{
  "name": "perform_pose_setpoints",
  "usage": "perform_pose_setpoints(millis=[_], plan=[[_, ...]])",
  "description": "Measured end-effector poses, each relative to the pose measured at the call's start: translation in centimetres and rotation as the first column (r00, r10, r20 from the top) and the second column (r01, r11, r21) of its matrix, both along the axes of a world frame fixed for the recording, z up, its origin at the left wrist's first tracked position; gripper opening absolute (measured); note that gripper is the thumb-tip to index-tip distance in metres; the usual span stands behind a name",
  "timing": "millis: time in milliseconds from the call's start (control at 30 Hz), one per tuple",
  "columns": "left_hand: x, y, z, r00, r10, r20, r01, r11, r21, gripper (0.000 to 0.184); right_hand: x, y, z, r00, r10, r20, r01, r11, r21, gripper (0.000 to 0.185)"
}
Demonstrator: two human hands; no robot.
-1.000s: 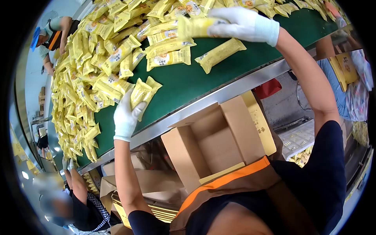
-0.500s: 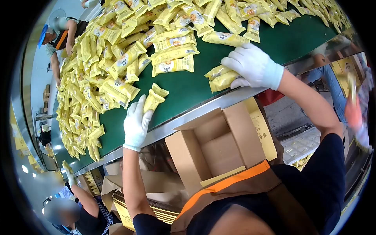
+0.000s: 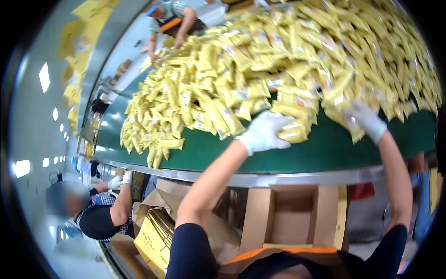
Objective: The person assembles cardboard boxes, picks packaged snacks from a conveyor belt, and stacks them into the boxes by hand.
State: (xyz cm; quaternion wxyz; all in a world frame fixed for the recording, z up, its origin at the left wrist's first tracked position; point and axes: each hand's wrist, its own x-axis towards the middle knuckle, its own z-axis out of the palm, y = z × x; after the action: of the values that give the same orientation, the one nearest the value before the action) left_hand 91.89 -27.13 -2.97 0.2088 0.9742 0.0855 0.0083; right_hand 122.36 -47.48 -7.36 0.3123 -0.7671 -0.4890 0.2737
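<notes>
My left hand [image 3: 268, 132], in a white glove, closes on the near end of a short row of yellow snack packets [image 3: 296, 130] lying on the green conveyor belt [image 3: 223, 156]. Its thumb is on the near side and its fingers are over the far side. To the right, my right hand [image 3: 366, 122], also gloved in white, is smeared by motion. It grips yellow packets [image 3: 342, 122] at the edge of the big heap [image 3: 223, 69]; how many cannot be made out.
An open cardboard box [image 3: 292, 214] stands below the belt's metal edge [image 3: 316, 178]. Flat yellow cartons [image 3: 155, 239] and brown paper [image 3: 162, 201] lie to its left. One co-worker [image 3: 174, 21] stands across the belt, another [image 3: 104, 204] at the lower left.
The view has swung left. My left hand has moved from a small pair of packets to the row. My right hand has moved toward the heap, beside blurred packets.
</notes>
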Motion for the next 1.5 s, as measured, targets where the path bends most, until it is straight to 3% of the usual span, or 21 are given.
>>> perform_pose_setpoints(millis=[33,100,200,333,433,467,500,567,633,767,900,967,1100,1133,1233,1267,1300,1367,1400,1433,1500], plan=[[1.0,0.6,-0.7,0.999,-0.014,-0.031,0.014,1.0,0.009,0.074,-2.2,0.0,0.5,0.995,-0.093,0.02,0.094,0.995,-0.025,0.06],[1.3,1.4,-0.4,0.992,0.005,-0.129,0.001,0.999,0.051,0.076,-4.9,-0.3,0.5,0.961,0.09,0.262,-0.091,0.996,-0.008,0.061],[0.6,0.0,0.5,0.976,-0.023,-0.218,0.048,0.992,0.113,0.079,-6.2,-0.5,3.3,0.963,0.166,0.211,-0.111,0.962,-0.251,0.058],[-0.9,-1.9,0.1,0.986,0.039,-0.162,-0.008,0.983,0.185,0.074,-6.9,-2.9,2.3,0.803,0.219,0.555,-0.244,0.969,-0.03,0.055],[-1.0,-1.5,-0.8,0.995,0.055,-0.084,-0.044,0.991,0.126,0.075,-6.6,-3.6,2.9,0.842,0.164,0.514,-0.206,0.978,0.025,0.057],[-1.6,-0.9,-2.2,0.998,-0.001,0.064,-0.012,0.979,0.205,0.08,-6.3,-4.2,3.2,0.833,0.079,0.547,-0.169,0.979,0.115,0.06],[-1.3,-1.1,-1.5,1.0,0.012,-0.018,-0.007,0.969,0.247,0.08,-6.0,-4.8,4.2,0.773,0.041,0.633,-0.176,0.973,0.152,0.063],[-0.2,-1.1,-0.3,0.982,0.023,-0.19,0.028,0.964,0.264,0.082,-5.1,-6.2,2.7,0.814,0.069,0.577,-0.172,0.977,0.125,0.071],[0.4,-1.8,0.9,0.967,0.035,-0.252,0.025,0.973,0.232,0.083,-5.1,-7.5,2.2,0.824,0.131,0.551,-0.123,0.991,-0.052,0.086],[-0.4,-4.1,0.4,0.983,0.077,-0.166,-0.03,0.962,0.27,0.076,-5.1,-7.4,3.6,0.807,0.147,0.571,0.049,0.949,-0.313,0.093],[-1.5,-4.8,-1.2,0.997,0.043,0.057,-0.058,0.954,0.295,0.076,-6.0,-6.4,5.3,0.816,0.209,0.539,0.116,0.854,-0.507,0.099],[-1.5,-4.7,-1.8,0.996,0.076,0.05,-0.085,0.976,0.2,0.076,-5.9,-5.8,6.4,0.868,0.208,0.451,0.043,0.873,-0.485,0.095],[-0.9,-5.0,-2.2,0.98,0.175,0.097,-0.194,0.947,0.256,0.09,-7.0,-1.6,8.8,0.95,0.06,0.308,-0.04,0.997,-0.072,0.097],[-1.1,-5.2,-2.0,0.97,0.243,-0.005,-0.235,0.942,0.241,0.095,-7.3,0.2,9.4,0.971,0.117,0.208,-0.113,0.993,-0.031,0.094],[-4.2,-5.0,-0.1,0.934,0.334,-0.125,-0.327,0.942,0.071,0.096,-9.2,6.2,10.4,0.938,0.279,-0.207,-0.277,0.96,0.042,0.08],[-6.0,-4.2,0.1,0.924,0.369,-0.105,-0.371,0.929,0.001,0.1,-9.0,8.2,9.2,0.869,0.372,-0.327,-0.379,0.924,0.047,0.073],[-7.6,-3.9,2.3,0.853,0.477,-0.211,-0.499,0.865,-0.058,0.103,-8.8,10.3,8.1,0.777,0.444,-0.447,-0.472,0.88,0.054,0.066],[-11.9,-1.4,1.5,0.794,0.607,0.033,-0.597,0.789,-0.146,0.109,-10.4,12.7,4.9,0.819,0.422,-0.389,-0.441,0.896,0.042,0.072],[-13.3,-0.3,1.6,0.711,0.699,0.077,-0.627,0.679,-0.382,0.11,-11.1,13.5,4.1,0.84,0.436,-0.323,-0.469,0.883,-0.028,0.076],[-14.3,1.2,1.0,0.635,0.762,0.125,-0.643,0.611,-0.462,0.103,-11.7,14.1,3.8,0.854,0.455,-0.251,-0.491,0.865,-0.105,0.079],[-12.5,1.3,2.8,0.517,0.855,0.031,-0.45,0.302,-0.84,0.098,-13.3,14.4,4.0,0.86,0.51,0.039,-0.483,0.835,-0.265,0.079]])
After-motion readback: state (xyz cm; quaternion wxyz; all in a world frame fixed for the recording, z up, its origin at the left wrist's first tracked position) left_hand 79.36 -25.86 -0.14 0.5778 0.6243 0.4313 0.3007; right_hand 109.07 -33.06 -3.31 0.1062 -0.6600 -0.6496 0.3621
